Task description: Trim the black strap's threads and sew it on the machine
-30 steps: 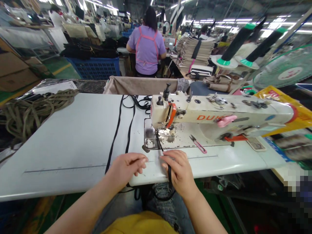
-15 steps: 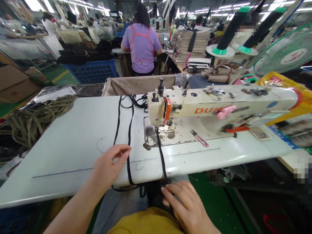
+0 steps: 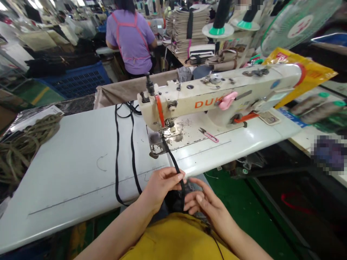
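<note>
A narrow black strap (image 3: 171,155) runs from under the presser foot of the white sewing machine (image 3: 187,94) down toward my lap. At the table's front edge my left hand (image 3: 162,184) pinches this strap between thumb and fingers. Just right of it is my right hand (image 3: 208,200), its fingers apart and loosely bent, the tips close beside the hanging strap; whether they touch it I cannot tell. Left of the needle area, another length of black strap (image 3: 117,151) lies in long loops over the tabletop and drops past its edge.
Pink-handled thread snips (image 3: 209,135) lie on the machine bed. A heap of olive straps (image 3: 32,144) is at the table's left end. Behind the table are a beige cloth-lined bin (image 3: 108,94) and a seated co-worker (image 3: 132,39). A fan (image 3: 295,25) stands at the right.
My left hand has moved right from the tabletop and taken hold of the strap. My right hand has let go, after drawing the strap down toward me. The view has turned rightward.
</note>
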A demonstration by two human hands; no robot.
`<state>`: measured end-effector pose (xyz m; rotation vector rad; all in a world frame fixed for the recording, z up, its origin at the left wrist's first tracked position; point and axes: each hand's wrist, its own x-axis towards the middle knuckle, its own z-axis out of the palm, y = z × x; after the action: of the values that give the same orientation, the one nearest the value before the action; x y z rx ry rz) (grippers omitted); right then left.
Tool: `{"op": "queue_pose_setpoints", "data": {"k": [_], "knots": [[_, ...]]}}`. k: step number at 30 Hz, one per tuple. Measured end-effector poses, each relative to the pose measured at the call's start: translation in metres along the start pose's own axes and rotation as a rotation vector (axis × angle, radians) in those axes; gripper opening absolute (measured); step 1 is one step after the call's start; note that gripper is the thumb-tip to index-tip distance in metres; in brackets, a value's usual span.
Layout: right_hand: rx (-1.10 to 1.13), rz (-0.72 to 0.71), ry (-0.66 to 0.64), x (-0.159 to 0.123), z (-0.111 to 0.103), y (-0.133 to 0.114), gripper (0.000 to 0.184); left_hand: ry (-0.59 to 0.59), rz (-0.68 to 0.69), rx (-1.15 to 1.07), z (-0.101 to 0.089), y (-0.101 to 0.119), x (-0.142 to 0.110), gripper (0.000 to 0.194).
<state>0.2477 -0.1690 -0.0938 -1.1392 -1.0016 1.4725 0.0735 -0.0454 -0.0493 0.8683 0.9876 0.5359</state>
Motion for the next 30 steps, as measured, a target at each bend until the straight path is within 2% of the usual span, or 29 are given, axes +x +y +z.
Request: {"op": "queue_pose_setpoints", "data": {"k": [2, 4, 6, 9, 12, 14, 16, 19, 24, 30], "knots": [[0.099, 0.122, -0.062, -0.009, -0.007, -0.002, 0.044, 0.056, 0.029, -0.007, 0.003, 0.001, 0.002, 0.037], [-0.016, 0.129, -0.076, -0.018, -0.013, -0.005, 0.044, 0.102, 0.049, -0.031, 0.007, 0.001, 0.004, 0.038], [-0.235, 0.038, 0.018, -0.023, -0.016, -0.008, 0.045, 0.110, 0.059, -0.047, 0.013, 0.000, 0.004, 0.039], [-0.463, -0.150, 0.165, -0.023, -0.012, -0.012, 0.044, 0.046, 0.045, -0.045, 0.024, -0.001, 0.003, 0.041], [-0.466, -0.216, 0.143, -0.017, -0.006, -0.017, 0.040, -0.010, 0.037, -0.017, 0.031, -0.003, 0.000, 0.040], [-0.378, -0.108, 0.067, -0.016, -0.006, -0.019, 0.038, 0.017, 0.064, 0.011, 0.031, -0.004, 0.000, 0.040], [-0.228, 0.078, 0.018, -0.019, -0.012, -0.019, 0.046, 0.098, 0.112, 0.022, 0.028, -0.004, 0.002, 0.040], [-0.069, 0.264, 0.045, -0.027, -0.031, -0.018, 0.053, 0.248, 0.197, -0.022, 0.019, -0.004, 0.008, 0.039], [-0.043, 0.320, 0.085, -0.042, -0.059, -0.019, 0.052, 0.418, 0.304, -0.118, 0.006, -0.002, 0.018, 0.038], [0.011, 0.376, 0.079, -0.049, -0.062, -0.015, 0.050, 0.497, 0.376, -0.107, -0.007, 0.000, 0.027, 0.031]]}}
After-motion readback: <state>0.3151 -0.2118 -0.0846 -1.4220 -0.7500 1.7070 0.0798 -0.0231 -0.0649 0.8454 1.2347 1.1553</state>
